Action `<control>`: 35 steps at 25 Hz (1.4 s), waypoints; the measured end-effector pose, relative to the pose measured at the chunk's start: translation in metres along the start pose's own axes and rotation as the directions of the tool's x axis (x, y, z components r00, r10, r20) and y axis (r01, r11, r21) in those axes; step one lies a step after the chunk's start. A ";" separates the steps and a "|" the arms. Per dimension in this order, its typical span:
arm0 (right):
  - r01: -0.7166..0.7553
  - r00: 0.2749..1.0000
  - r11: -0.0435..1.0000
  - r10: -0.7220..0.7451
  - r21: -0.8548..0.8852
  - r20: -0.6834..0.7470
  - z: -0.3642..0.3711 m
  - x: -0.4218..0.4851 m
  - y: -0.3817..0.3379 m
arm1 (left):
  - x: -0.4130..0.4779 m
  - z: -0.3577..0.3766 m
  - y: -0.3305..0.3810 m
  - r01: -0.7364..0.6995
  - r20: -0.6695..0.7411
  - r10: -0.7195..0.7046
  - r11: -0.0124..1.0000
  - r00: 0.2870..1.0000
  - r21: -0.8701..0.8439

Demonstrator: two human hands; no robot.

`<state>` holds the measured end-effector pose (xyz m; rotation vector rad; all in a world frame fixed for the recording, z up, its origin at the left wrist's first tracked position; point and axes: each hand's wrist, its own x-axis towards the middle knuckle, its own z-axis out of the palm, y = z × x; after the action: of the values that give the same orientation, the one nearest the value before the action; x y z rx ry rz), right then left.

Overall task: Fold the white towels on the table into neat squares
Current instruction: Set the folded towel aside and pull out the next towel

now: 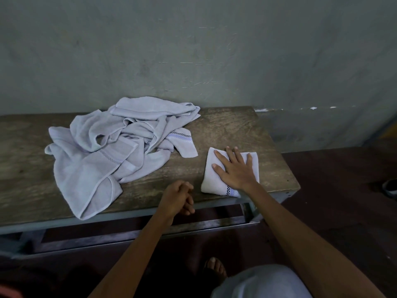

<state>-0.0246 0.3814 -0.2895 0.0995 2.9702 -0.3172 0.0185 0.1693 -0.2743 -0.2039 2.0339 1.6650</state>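
Soft, limp towel heap (111,151) on desk (225,130), best pinched by corners; right hand (234,168) flat on folded towel (217,179), left hand (178,197) curled, empty.

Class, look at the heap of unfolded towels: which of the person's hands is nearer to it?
Left. The left hand, loosely curled, sits near the table's front edge just right of the unfolded towels. The right hand lies flat on the folded towel, farther right.
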 end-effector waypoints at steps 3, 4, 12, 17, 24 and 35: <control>-0.002 1.000 1.000 0.002 0.002 -0.002 0.000 -0.001 0.000 | -0.006 0.011 0.004 -0.033 0.152 0.032 0.999 0.988 -0.001; -0.002 1.000 1.000 0.002 0.006 -0.001 0.000 -0.001 0.000 | -0.006 0.017 0.006 -0.036 0.196 0.036 0.999 0.980 -0.003; 0.010 0.999 1.000 -0.009 0.014 -0.035 0.003 -0.001 0.002 | 0.001 0.032 0.002 -0.105 0.151 0.090 0.990 0.985 0.098; 0.018 0.998 1.000 -0.017 0.014 -0.057 0.003 0.000 0.002 | -0.007 0.012 -0.004 -0.069 0.074 0.066 0.997 0.995 0.043; 0.031 0.993 0.687 0.060 0.726 -0.099 -0.027 -0.014 0.008 | 0.008 0.004 0.018 -0.301 -0.093 0.316 0.943 0.944 0.143; 0.117 0.984 0.993 -0.115 0.005 -0.134 -0.019 -0.020 0.065 | 0.083 0.080 0.019 -0.442 0.315 0.599 0.073 0.736 0.894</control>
<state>-0.0018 0.4481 -0.2816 -0.0533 3.1141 -0.3569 -0.0384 0.2657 -0.3068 1.0195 3.0463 0.3131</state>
